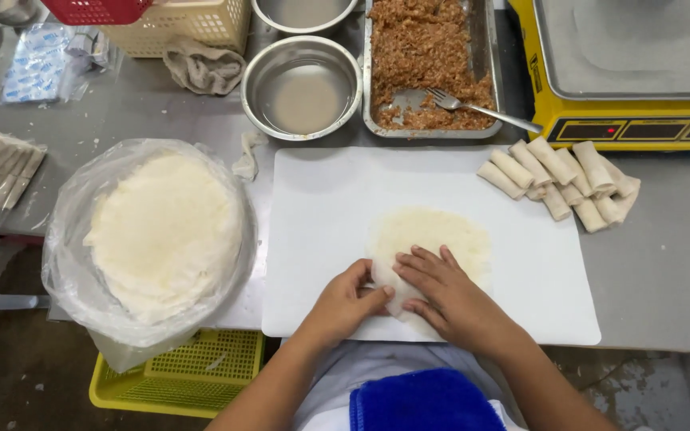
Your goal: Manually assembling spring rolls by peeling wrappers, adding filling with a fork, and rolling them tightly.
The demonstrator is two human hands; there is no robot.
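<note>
Both hands were on the near edge of the round wrapper [433, 239], which lay flat on the white cutting board [321, 207], a bit right of its middle. The left hand [345, 299] had a pinch grip on the wrapper's near-left lip, thumb and fingers pressed together on it. The right hand [445, 291] lay with fingers spread flat, pressing the folded-up near flap down. So it looked like the fold-and-roll step, just started: near edge lifted over, most of the sheet lying open on the far side. Filling wasn't visible, probably tucked under the flap, can't say for sure.

Judging by that, the next move called for an even roll away from the body, with both sides kept tucked so nothing squeezed out, and a light touch since the sheet looked thin and tearable.

Room-wise, there was bare board on the far side of the wrapper, plenty to roll into. The board's near edge sat just beside the wrists, close to the counter [664, 271] lip. Finished rolls [561, 179] were piled at the far right corner, partly off the board. The bagged wrapper stack [161, 231] sat left, touching the board's edge. Far side held a steel bowl [301, 88], the filling tray [429, 64] with a fork [481, 110], and a yellow scale [632, 72].
</note>
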